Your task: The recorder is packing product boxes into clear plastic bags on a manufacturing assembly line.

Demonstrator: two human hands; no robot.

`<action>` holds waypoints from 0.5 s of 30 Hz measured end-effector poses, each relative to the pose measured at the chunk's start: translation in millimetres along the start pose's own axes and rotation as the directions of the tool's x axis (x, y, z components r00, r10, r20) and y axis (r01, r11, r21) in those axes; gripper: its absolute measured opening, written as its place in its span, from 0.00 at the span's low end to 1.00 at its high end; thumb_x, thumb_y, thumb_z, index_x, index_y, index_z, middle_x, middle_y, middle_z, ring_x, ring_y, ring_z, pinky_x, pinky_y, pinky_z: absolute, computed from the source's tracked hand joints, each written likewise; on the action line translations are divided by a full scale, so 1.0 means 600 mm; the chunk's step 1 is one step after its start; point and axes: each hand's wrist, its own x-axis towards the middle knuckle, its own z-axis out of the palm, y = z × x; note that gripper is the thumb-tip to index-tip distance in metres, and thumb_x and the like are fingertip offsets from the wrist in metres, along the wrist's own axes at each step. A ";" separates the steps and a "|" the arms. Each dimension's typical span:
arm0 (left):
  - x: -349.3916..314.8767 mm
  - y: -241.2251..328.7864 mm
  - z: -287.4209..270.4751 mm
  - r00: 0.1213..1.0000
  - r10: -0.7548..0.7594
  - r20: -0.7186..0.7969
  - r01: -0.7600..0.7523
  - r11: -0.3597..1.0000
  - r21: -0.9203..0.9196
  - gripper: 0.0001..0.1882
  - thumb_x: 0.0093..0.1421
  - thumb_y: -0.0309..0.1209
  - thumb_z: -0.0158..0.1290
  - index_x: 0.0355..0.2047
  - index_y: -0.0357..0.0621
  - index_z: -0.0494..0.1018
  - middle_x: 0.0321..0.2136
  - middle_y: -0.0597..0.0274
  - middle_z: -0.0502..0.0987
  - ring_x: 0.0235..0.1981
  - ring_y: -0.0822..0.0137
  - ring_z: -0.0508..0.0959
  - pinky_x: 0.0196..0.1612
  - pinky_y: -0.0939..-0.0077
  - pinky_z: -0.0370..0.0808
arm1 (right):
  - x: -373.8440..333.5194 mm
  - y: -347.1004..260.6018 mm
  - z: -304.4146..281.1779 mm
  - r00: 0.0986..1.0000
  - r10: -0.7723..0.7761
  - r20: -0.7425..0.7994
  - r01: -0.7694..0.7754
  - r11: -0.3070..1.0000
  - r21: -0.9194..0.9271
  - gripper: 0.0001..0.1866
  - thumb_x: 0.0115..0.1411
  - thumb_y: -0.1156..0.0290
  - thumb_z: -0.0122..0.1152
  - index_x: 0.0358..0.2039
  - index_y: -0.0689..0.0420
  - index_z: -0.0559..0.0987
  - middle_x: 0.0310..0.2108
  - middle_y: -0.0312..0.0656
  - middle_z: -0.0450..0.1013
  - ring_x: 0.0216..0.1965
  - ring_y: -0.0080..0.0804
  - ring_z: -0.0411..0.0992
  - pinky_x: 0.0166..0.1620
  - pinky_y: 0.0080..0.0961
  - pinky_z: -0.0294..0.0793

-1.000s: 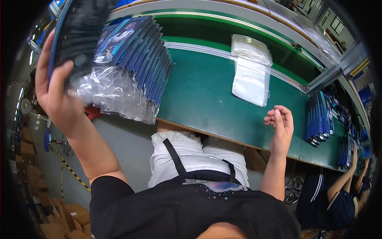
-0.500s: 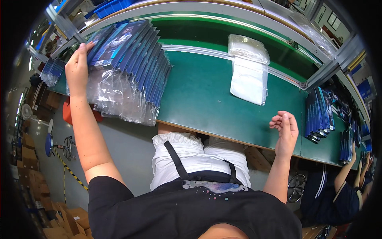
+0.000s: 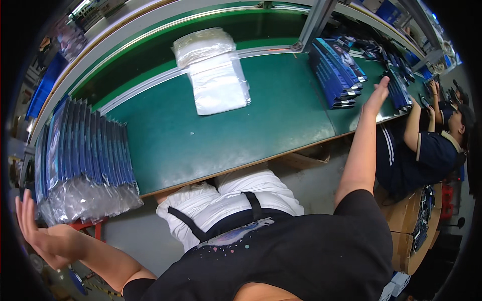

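Note:
My left hand point(image 3: 45, 236) is at the far left, fingers stretched out and apart, holding nothing. It is beside the near end of a long row of blue flat boxes point(image 3: 95, 145) in clear plastic bags, whose loose bag ends point(image 3: 90, 200) hang over the table edge. My right hand point(image 3: 374, 100) reaches out at the right with its fingers extended. It lies between a stack of blue boxes point(image 3: 334, 75) and a second stack point(image 3: 399, 93); whether it touches the second stack I cannot make out. White plastic bags point(image 3: 218, 83) lie flat at the back middle of the table.
The green table point(image 3: 251, 135) has a wooden front edge. A metal post point(image 3: 314, 25) and rail stand behind it. Co-workers sit at the right, one in a dark shirt point(image 3: 437, 158) with an arm near the second stack. A round cardboard container point(image 3: 414, 228) holds dark items below.
The view has swung to the right. My left hand has come away from the top of the bagged row toward its near side. My right arm has stretched out toward the box stacks at the right.

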 end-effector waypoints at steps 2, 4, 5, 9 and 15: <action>0.006 0.063 0.033 0.997 0.058 0.052 -0.051 0.990 -0.135 0.24 0.66 0.29 0.30 0.30 0.21 0.73 0.30 0.38 0.78 0.39 0.42 0.78 0.47 0.52 0.76 | 0.021 0.029 0.000 0.948 0.310 0.076 -0.317 0.942 0.111 0.32 0.59 0.46 0.56 0.47 0.65 0.72 0.42 0.45 0.72 0.46 0.36 0.69 0.50 0.23 0.65; 0.003 0.125 0.068 0.985 -0.044 0.164 0.092 0.951 -0.295 0.22 0.65 0.30 0.33 0.30 0.24 0.74 0.31 0.42 0.79 0.42 0.44 0.77 0.47 0.55 0.74 | 0.048 0.049 -0.011 0.861 0.413 0.297 -0.434 0.901 0.007 0.28 0.59 0.48 0.58 0.46 0.62 0.75 0.47 0.46 0.74 0.49 0.36 0.70 0.52 0.22 0.64; 0.004 0.151 0.083 0.962 -0.092 0.257 0.180 0.922 -0.343 0.21 0.65 0.30 0.35 0.30 0.26 0.75 0.31 0.44 0.79 0.43 0.46 0.76 0.48 0.57 0.72 | 0.044 0.050 -0.004 0.827 0.400 0.396 -0.460 0.886 0.065 0.26 0.57 0.51 0.60 0.44 0.61 0.76 0.44 0.44 0.75 0.46 0.35 0.72 0.50 0.23 0.67; -0.024 0.240 0.153 0.848 -0.233 0.476 0.497 0.662 -0.561 0.10 0.60 0.26 0.46 0.29 0.33 0.76 0.31 0.51 0.80 0.43 0.50 0.76 0.49 0.60 0.70 | -0.024 -0.007 0.031 0.713 0.406 0.572 -0.592 0.785 0.182 0.22 0.48 0.62 0.70 0.41 0.61 0.77 0.35 0.43 0.78 0.33 0.33 0.77 0.40 0.29 0.76; -0.113 0.339 0.311 0.738 -0.126 0.663 0.527 0.721 -0.450 0.09 0.54 0.25 0.56 0.37 0.43 0.78 0.41 0.61 0.78 0.48 0.58 0.74 0.52 0.64 0.67 | -0.120 -0.032 0.085 0.691 0.354 0.630 -0.596 0.772 0.220 0.21 0.50 0.62 0.68 0.40 0.63 0.77 0.35 0.44 0.77 0.33 0.32 0.77 0.39 0.27 0.77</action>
